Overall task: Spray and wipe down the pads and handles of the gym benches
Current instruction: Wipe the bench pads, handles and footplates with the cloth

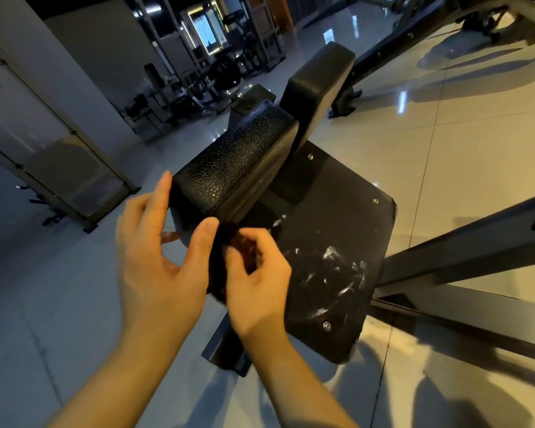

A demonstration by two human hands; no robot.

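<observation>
Pad (238, 162) may end up streaky if the cloth (217, 273) gripped in my right fingers (261, 242) slips while my left fingers (164, 189) are spread wide.

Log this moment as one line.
right hand: grips dark crumpled cloth; left hand: thumb on cloth; black textured pad: adjacent; flat black plate: white spray streaks

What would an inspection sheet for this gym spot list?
Surface: black plate carries white streaks.
Job's things: dark cloth; near pad; far pad.
Clutter: nothing seen.
Grippers: right hand grips the cloth; left hand has relaxed fingers, thumb touching the cloth.
Cables: nothing seen.
Surroundings: glossy tiled floor, machine frames.
</observation>
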